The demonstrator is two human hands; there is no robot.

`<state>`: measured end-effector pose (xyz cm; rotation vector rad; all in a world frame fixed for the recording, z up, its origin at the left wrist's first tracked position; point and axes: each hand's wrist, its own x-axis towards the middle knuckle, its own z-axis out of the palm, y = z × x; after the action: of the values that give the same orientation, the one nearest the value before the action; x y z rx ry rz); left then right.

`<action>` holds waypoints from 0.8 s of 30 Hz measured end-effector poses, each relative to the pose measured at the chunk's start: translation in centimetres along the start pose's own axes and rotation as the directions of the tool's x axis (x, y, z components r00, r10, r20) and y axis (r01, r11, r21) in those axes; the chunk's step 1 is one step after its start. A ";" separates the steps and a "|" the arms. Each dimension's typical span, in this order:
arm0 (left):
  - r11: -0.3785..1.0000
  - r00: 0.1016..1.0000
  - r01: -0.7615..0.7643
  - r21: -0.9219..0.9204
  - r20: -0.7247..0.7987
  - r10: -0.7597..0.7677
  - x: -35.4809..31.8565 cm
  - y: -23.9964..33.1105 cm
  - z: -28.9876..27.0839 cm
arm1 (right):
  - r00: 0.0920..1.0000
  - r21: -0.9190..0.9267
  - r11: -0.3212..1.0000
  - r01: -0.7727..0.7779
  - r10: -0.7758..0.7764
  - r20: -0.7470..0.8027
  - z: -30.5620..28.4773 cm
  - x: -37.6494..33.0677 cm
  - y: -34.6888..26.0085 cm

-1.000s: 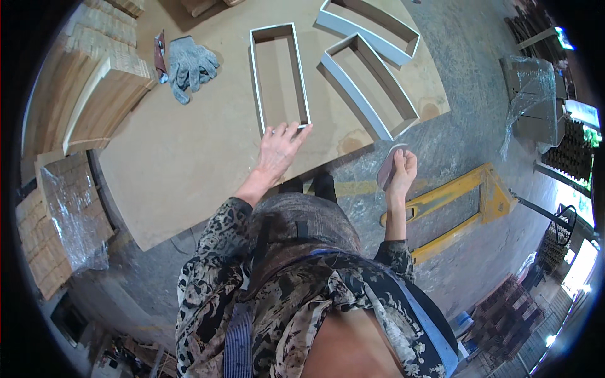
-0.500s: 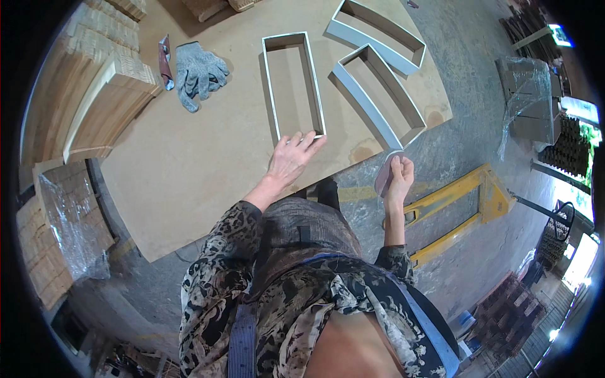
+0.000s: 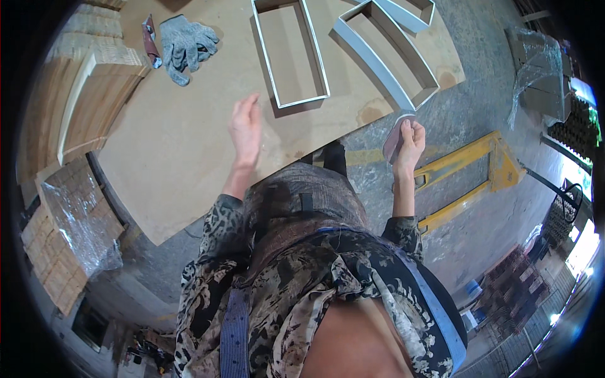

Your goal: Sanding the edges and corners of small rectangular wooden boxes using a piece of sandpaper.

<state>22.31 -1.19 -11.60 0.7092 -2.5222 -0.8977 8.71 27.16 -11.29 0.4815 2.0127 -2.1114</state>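
Observation:
Above the table near its front edge, my left hand (image 3: 246,131) is raised with its fingers stretched out and nothing in them. It is just left of the near end of a straight rectangular frame (image 3: 302,102) with white edges, apart from it. My right hand (image 3: 412,146) pinches a pinkish-brown piece of sandpaper (image 3: 393,140) with a rounded outline, just off the table's front edge. Beyond that hand lies a curved frame (image 3: 372,58) with pale outer walls and a brown inside. A second curved frame (image 3: 403,16) behind it is partly cut off by the picture's top.
Grey gloves (image 3: 184,47) and a dark red strip-like thing (image 3: 150,41) lie on the brown tabletop (image 3: 170,157). Stacked wooden pieces (image 3: 94,107) stand at the left, with a plastic-wrapped stack (image 3: 82,220) nearer. A yellow pallet jack (image 3: 504,164) stands on the floor at right.
My left hand has let go of the rectangular frame's near end and moved left. My right hand keeps the sandpaper. The whole view has shifted, so the table things appear higher.

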 end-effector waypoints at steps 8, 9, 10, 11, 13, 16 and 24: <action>0.798 0.870 0.487 -0.356 0.281 -0.405 0.4 0.7 0.0 | 0.999 -0.024 1.000 0.004 -0.003 0.038 0.1 -0.4 0.9; 0.816 0.877 0.470 -0.337 0.281 -0.390 0.5 0.3 0.6 | 0.999 -0.025 1.000 0.011 -0.010 0.050 0.1 -0.5 0.9; 0.833 0.884 0.453 -0.317 0.281 -0.374 0.7 0.3 0.8 | 0.999 -0.025 1.000 0.012 -0.011 0.048 0.1 -0.5 1.0; 0.834 0.884 0.452 -0.317 0.282 -0.372 0.7 0.3 0.7 | 0.999 -0.021 1.000 0.020 -0.019 0.048 0.0 -0.4 1.1; 0.893 0.884 0.421 -0.158 0.290 -0.366 1.2 0.9 0.6 | 0.999 -0.017 0.999 0.029 -0.029 0.045 0.0 -0.5 1.0; 0.964 0.941 0.255 -0.076 0.251 -0.229 1.8 2.7 -0.1 | 0.999 -0.017 1.000 0.023 -0.023 0.025 0.3 -0.9 0.5; 0.997 0.963 -0.037 0.071 0.268 0.017 1.8 2.0 0.4 | 0.999 0.000 1.000 -0.001 0.001 0.037 -0.1 -0.7 1.2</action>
<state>19.99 -0.68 -10.19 0.6091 -2.8089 -0.9485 9.80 27.14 -12.14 0.4394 1.9921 -2.1042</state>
